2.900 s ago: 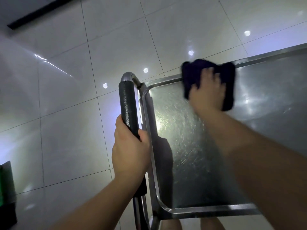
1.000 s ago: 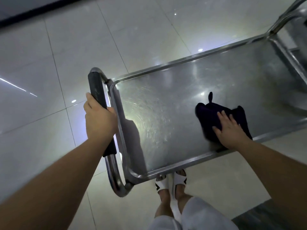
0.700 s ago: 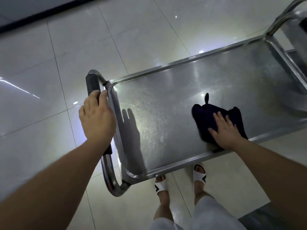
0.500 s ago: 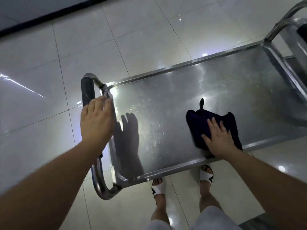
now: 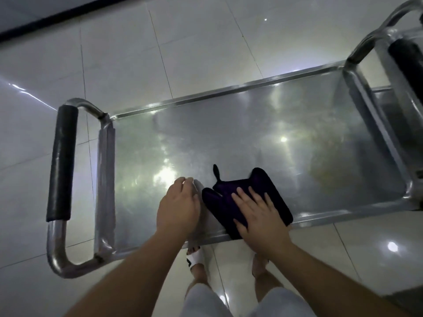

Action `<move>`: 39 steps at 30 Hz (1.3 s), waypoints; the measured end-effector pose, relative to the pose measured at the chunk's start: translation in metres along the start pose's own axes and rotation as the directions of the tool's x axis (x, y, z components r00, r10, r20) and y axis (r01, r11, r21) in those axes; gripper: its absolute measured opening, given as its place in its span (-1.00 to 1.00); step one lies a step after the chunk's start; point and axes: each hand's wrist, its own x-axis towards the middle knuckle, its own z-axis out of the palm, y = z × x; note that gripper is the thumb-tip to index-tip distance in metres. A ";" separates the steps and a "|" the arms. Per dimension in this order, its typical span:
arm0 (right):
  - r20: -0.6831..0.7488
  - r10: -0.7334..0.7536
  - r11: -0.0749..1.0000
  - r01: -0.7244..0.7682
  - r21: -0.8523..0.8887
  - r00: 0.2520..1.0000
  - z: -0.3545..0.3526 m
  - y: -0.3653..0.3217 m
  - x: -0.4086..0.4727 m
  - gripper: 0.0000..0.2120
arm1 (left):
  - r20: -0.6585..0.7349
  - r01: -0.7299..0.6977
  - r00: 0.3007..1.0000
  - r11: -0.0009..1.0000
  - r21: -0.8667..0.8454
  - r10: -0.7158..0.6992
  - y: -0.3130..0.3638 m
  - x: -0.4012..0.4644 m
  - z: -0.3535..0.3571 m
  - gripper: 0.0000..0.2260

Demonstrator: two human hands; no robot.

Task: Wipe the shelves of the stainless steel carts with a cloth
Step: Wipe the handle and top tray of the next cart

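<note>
A: What do we have under us?

B: We are looking down on the top shelf (image 5: 229, 138) of a stainless steel cart, its raised rim running all round. A dark purple cloth (image 5: 249, 197) lies on it near the edge closest to us, one corner hanging just over that rim.

A: And our hands?

B: Our right hand (image 5: 258, 213) lies flat on the cloth, fingers straight and a little spread, pressing it to the steel; the grip there is apart, nothing curled round the fabric. Our left hand (image 5: 177, 204) sits just beside the cloth, to its left, over the bare shelf. Its fingers bend downward, and their tips seem to touch the metal, though the glare makes that hard to settle. It holds nothing that we can see.

A: The cart's handles?

B: At the left end stands a tubular push handle with a black foam sleeve (image 5: 60, 163), well apart from both hands. At the far right a second handle (image 5: 407, 62) with a dark sleeve rises past the shelf's end.

A: Anything around it?

B: Pale glossy floor tiles (image 5: 183, 42) with spots of reflected light. Below the near rim we see our own feet, the left one in a white sandal (image 5: 194, 258), and light-coloured shorts (image 5: 206, 300).
</note>
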 end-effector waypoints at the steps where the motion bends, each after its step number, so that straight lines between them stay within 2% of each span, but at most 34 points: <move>1: -0.010 -0.015 1.000 0.015 0.003 1.000 0.001 0.003 -0.004 -0.37 | -0.011 0.016 1.000 1.000 -0.022 -0.016 0.011 0.003 0.006 -0.62; 9: -0.066 -0.063 0.998 0.062 -0.018 0.996 -0.003 0.027 -0.012 -0.37 | -0.109 0.053 0.992 0.995 -0.087 -0.063 0.060 0.049 0.030 -0.52; 12: -0.099 -0.004 1.000 0.002 -0.018 0.995 -0.014 0.057 -0.020 -0.38 | -0.121 0.055 0.991 0.996 -0.067 -0.063 0.064 0.062 0.042 -0.50; 17: -0.134 0.176 0.984 -0.176 0.010 0.975 -0.057 0.150 -0.032 -0.39 | -0.168 0.055 0.984 0.998 -0.034 -0.060 0.054 0.062 0.066 -0.46; 19: -0.168 0.321 0.947 -0.315 0.061 0.932 -0.079 0.198 -0.036 -0.37 | -0.187 0.054 0.981 0.998 -0.031 -0.059 0.052 0.063 0.071 -0.45; 22: -0.229 0.557 0.830 -0.529 0.176 0.798 -0.111 0.254 -0.034 -0.34 | -0.210 0.052 0.976 0.998 -0.022 -0.055 0.050 0.064 0.077 -0.45; 25: -0.261 0.671 0.741 -0.629 0.235 0.694 -0.114 0.253 -0.015 -0.33 | -0.225 0.069 0.972 0.998 -0.011 -0.069 0.048 0.066 0.081 -0.45; 27: -0.275 0.687 0.727 -0.640 0.251 0.673 -0.103 0.222 0.002 -0.31 | -0.222 0.077 0.972 0.997 0.003 -0.074 0.046 0.067 0.082 -0.45; 30: -0.282 0.535 0.845 -0.500 0.191 0.796 -0.077 0.153 0.030 -0.33 | -0.218 0.083 0.973 0.997 0.009 -0.079 0.046 0.068 0.083 -0.45; 34: -0.170 0.162 0.987 -0.160 0.030 0.972 -0.040 0.053 0.077 -0.31 | -0.223 0.085 0.971 0.996 -0.011 -0.086 0.050 0.067 0.082 -0.44; 37: -0.090 -0.095 0.994 0.091 -0.052 0.991 -0.034 0.028 0.102 -0.36 | -0.218 0.079 0.972 0.996 -0.031 -0.084 0.051 0.066 0.082 -0.44; 39: -0.094 -0.139 0.989 0.133 -0.070 0.986 -0.046 0.051 0.110 -0.37 | -0.218 0.073 0.973 0.997 -0.029 -0.078 0.049 0.066 0.083 -0.44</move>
